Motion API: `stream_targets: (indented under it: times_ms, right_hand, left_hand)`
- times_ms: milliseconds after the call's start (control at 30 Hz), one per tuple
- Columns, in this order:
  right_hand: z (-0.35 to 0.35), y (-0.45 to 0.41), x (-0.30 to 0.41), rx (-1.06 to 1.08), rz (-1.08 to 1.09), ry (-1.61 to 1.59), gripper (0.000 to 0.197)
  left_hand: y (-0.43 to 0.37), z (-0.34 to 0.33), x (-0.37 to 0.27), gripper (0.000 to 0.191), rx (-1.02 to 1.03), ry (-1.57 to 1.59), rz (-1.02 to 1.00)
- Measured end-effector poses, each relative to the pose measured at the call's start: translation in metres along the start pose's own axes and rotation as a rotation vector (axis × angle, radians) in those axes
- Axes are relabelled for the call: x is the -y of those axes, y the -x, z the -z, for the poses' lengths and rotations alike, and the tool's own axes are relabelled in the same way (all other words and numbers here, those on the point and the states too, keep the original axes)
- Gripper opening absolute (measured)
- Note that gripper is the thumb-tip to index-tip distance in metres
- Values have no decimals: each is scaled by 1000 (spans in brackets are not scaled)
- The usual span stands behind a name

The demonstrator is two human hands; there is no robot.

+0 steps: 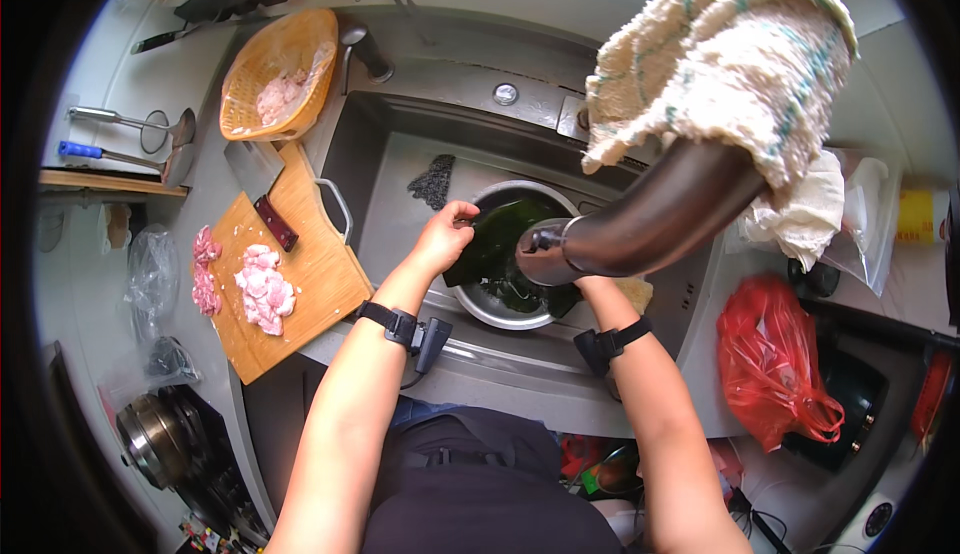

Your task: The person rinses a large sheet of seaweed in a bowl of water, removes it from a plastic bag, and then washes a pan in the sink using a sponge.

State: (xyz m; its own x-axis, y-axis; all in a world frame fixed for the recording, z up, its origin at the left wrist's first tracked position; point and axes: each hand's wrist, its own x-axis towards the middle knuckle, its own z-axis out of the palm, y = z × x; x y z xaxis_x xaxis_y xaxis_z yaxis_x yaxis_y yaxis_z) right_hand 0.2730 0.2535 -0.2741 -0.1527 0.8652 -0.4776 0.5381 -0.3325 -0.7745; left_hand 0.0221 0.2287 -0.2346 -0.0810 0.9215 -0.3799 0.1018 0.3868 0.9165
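Note:
A metal bowl stands in the stainless steel sink, with water and a broad dark green sheet, apparently kelp, inside. At the bowl's left rim, my left hand has its thumb and fingers curled together on the kelp's edge. My right hand is at the bowl's right side, mostly hidden behind the faucet; a dark green flap shows beside it. The dark faucet, with its clear spout end, reaches over the bowl. Ripples show on the water beneath it.
Left of the sink, a wooden cutting board bears cut raw meat and a cleaver. An orange basket holds pale minced meat. A towel drapes the faucet. A dark mesh scrubber and a red bag are nearby.

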Motion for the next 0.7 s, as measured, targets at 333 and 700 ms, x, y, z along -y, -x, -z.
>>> stream_targets:
  times_ms: [333,700]
  right_hand:
    - [-16,43,76,458,164,1252,51]
    - [24,43,88,208,485,648,21]
  left_hand:
    - [32,-24,46,55,111,-343,230]
    - [51,-60,19,80,311,-898,305]
